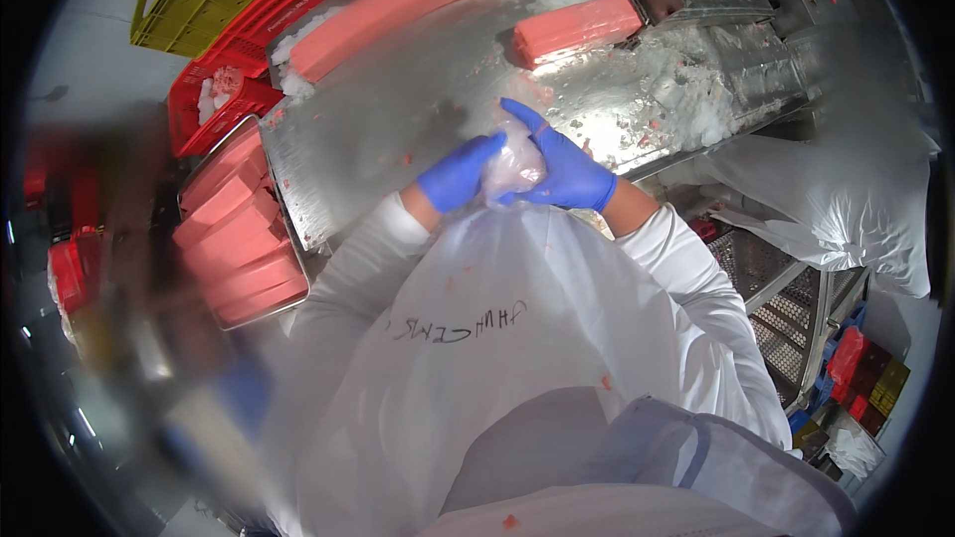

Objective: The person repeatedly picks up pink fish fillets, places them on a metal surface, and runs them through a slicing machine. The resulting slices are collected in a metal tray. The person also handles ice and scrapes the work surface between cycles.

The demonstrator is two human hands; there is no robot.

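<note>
Above the near edge of the metal table, my blue-gloved hands close around a crumpled wad of clear plastic film. My left hand presses against its left side. On the other side, my right hand curls around the wad, its fingers at the top and thumb lower down. Farther back lies a long, curved pink block. A shorter pink block, with a shiny surface, projects from the open end of a metal trough at the back right.
Left of the table, a metal tray holds several pink slabs. A red crate with ice and pink scraps stands behind it, near a yellow-green crate. Crushed ice covers the table's right part. White plastic sheeting hangs right.
</note>
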